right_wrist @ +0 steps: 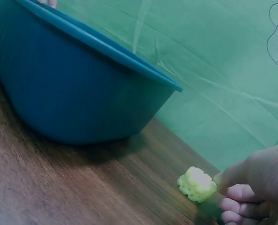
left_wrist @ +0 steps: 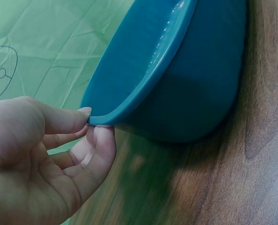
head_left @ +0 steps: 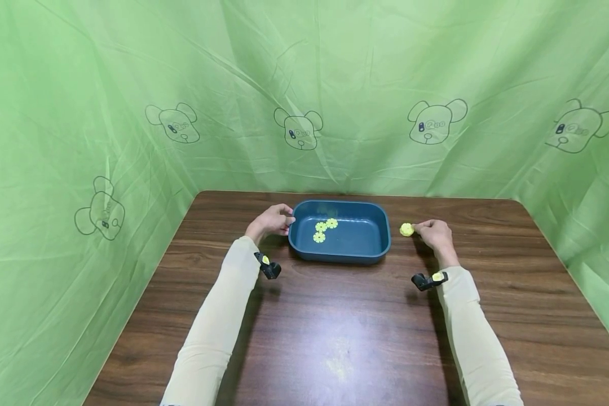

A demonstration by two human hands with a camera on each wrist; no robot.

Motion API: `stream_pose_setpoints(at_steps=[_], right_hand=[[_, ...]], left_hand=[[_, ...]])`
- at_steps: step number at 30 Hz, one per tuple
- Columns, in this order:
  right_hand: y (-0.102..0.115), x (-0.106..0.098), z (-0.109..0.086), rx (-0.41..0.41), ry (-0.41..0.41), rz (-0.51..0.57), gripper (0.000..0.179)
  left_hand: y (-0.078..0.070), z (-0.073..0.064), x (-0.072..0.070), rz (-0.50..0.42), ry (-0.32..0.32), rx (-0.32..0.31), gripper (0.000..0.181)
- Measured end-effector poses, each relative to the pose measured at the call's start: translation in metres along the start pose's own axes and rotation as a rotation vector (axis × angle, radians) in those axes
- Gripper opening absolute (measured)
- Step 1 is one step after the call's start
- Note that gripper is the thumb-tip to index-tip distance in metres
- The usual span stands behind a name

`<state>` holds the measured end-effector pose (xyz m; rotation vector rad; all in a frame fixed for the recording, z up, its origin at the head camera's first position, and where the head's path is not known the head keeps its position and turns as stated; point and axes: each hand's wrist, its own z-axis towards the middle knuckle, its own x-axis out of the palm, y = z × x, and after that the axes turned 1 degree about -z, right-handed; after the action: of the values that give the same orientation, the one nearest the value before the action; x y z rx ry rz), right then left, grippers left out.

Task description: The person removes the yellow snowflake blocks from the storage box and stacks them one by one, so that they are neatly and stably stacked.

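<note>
A dark blue rectangular plastic basin (head_left: 338,258) stands near the table's far edge. Inside it, toward the left, lie three flat yellow flower-shaped pieces (head_left: 319,237). My left hand (head_left: 275,220) pinches the basin's left rim, thumb on top and fingers curled beneath, as the left wrist view shows. To the right of the basin is a small clump of yellow flower-shaped pieces (right_wrist: 198,184), close over the wood. My right hand (head_left: 435,232) pinches the clump at its right edge between thumb and index finger, with the other fingers curled in.
The brown wood-grain table (head_left: 335,327) reaches back to a green curtain (head_left: 355,84) with bear-face drawings, which also hangs at both sides. A black camera (head_left: 270,269) is strapped to the left wrist, and another black camera (head_left: 426,281) to the right.
</note>
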<state>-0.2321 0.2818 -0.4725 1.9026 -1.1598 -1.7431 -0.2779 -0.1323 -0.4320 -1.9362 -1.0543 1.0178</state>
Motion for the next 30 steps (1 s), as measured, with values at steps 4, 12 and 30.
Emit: stream_pose_setpoints(at_steps=[4,12,30], right_hand=[[0.007,-0.006,-0.008,-0.017,-0.002,0.017,0.042],[0.029,-0.023,-0.011,-0.087,-0.009,0.081,0.046],[0.075,-0.017,-0.014,-0.249,0.044,0.068,0.049]], left_hand=[[0.000,0.000,0.001,-0.002,0.001,0.001,0.031],[0.002,0.005,-0.001,-0.006,0.006,-0.006,0.032],[0.000,0.001,-0.002,-0.019,0.007,-0.010,0.032]])
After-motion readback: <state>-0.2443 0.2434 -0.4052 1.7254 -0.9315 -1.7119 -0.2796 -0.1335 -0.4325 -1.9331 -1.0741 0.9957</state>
